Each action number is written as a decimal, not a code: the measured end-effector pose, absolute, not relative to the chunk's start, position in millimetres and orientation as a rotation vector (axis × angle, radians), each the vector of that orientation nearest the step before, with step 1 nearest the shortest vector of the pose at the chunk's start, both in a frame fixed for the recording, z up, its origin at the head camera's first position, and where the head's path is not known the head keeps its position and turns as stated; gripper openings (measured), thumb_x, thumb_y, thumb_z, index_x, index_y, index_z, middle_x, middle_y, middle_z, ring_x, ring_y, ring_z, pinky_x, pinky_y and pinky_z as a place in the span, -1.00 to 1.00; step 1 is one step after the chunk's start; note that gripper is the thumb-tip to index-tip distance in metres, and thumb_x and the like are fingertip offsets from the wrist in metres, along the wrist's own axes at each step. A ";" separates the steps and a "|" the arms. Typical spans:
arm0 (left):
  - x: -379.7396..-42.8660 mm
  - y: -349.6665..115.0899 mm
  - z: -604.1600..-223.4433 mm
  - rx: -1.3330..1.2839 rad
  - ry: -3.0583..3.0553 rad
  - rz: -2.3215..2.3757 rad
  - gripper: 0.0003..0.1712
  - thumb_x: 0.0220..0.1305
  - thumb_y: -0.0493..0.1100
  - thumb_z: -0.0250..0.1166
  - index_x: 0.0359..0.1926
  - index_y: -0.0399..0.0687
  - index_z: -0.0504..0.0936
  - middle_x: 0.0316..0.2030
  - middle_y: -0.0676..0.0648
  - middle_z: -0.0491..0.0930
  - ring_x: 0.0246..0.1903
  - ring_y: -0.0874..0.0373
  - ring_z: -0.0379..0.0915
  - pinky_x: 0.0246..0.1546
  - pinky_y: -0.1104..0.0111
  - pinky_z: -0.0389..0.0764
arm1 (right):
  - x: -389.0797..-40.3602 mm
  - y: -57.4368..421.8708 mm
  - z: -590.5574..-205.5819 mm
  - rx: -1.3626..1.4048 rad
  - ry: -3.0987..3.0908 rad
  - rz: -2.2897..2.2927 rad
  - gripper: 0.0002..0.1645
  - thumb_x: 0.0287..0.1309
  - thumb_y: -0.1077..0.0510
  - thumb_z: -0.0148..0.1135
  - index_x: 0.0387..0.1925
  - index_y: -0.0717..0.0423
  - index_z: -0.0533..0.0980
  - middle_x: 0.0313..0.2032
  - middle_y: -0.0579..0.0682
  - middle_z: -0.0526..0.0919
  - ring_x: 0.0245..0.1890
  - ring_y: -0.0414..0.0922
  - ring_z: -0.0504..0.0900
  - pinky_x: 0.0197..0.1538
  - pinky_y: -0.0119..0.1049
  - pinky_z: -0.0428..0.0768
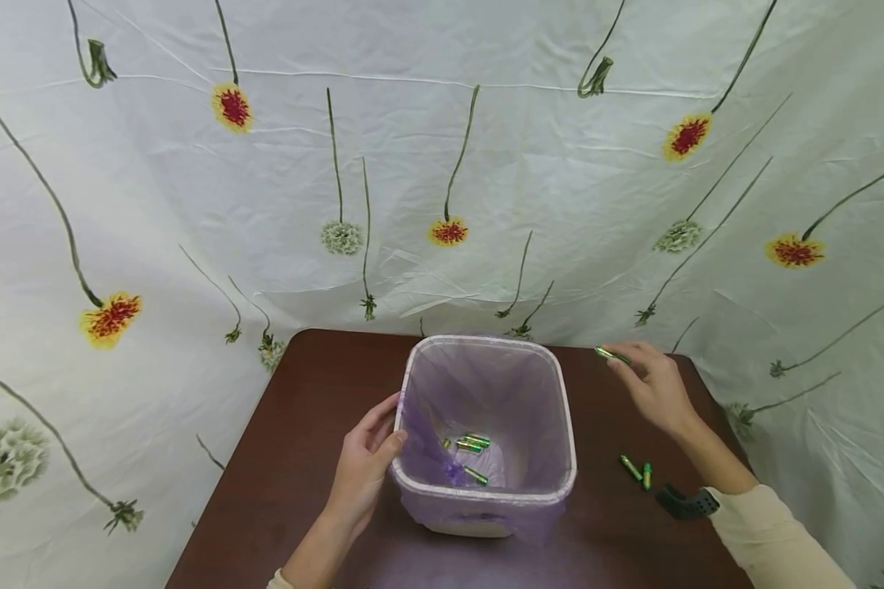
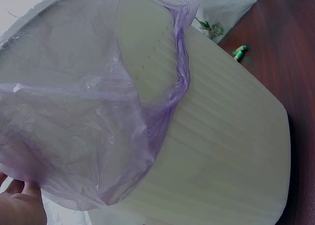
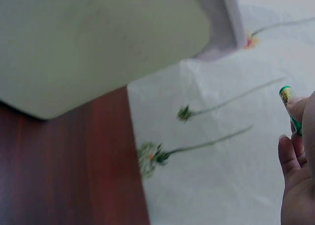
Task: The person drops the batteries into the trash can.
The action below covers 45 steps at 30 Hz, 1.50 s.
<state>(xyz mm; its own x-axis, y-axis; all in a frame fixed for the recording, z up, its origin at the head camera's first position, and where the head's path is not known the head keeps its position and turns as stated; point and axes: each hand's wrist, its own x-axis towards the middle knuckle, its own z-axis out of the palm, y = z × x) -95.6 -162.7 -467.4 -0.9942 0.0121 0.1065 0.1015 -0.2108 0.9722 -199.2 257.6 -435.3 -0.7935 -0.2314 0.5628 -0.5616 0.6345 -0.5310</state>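
Observation:
A white bin [image 1: 506, 497] lined with a thin purple bag [image 1: 442, 393] stands on the table. My left hand [image 1: 368, 458] grips its left rim, thumb on the near side and fingers along the outer wall. In the left wrist view the fingers [image 2: 22, 198] are at the bag's folded-over edge. Several green and gold batteries [image 1: 475, 442] lie at the bottom of the bin. To the right of the bin, my right hand [image 1: 651, 384] pinches another battery [image 3: 287, 94] between thumb and fingers, above the table's far right part. Two more batteries [image 1: 638, 473] lie on the table below that hand.
The dark brown table [image 1: 324, 384] reaches back to a white cloth [image 1: 560, 180] printed with flowers, which hangs behind and at both sides. A black strap [image 1: 685, 501] is around my right wrist, by the cream sleeve [image 1: 773, 532].

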 end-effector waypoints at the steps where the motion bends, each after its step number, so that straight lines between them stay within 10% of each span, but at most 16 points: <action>1: -95.5 -162.8 -467.4 -0.137 -1.937 -2.396 -0.35 0.38 -0.43 0.24 0.46 -0.36 0.35 0.44 -0.29 0.32 0.44 -0.07 0.22 0.23 0.43 0.45 | -199.9 254.2 -430.7 0.635 -2.414 1.020 -0.72 0.35 0.37 0.29 0.06 0.26 0.69 -0.10 0.11 0.70 -0.18 -0.17 0.63 -0.22 -0.54 0.52; 30: -95.5 -162.5 -469.2 -0.126 -1.909 -2.421 -0.35 0.37 -0.43 0.26 0.46 -0.36 0.35 0.42 -0.29 0.34 0.44 -0.08 0.22 0.23 0.42 0.46 | -220.6 156.4 -367.4 1.258 -2.467 1.087 -0.76 0.38 0.32 0.28 -0.01 0.09 0.74 -0.17 -0.11 0.66 -0.42 -0.21 0.42 -0.39 -0.16 0.49; 45: -96.0 -163.6 -469.5 -0.149 -1.901 -2.420 -0.35 0.37 -0.43 0.25 0.46 -0.39 0.34 0.43 -0.33 0.32 0.44 -0.12 0.20 0.23 0.42 0.45 | -225.4 156.7 -368.4 1.244 -2.506 1.078 -0.60 0.33 0.29 0.33 0.18 0.15 0.65 -0.05 0.05 0.62 -0.18 0.02 0.54 -0.19 0.09 0.59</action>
<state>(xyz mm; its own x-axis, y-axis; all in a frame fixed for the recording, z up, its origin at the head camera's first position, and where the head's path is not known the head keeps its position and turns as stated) -96.0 -163.6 -469.5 -0.9935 0.0120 0.1134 0.1073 -0.2373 0.9655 -225.4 156.7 -368.4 -0.6472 -0.6387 0.4162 -0.7414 0.4004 -0.5385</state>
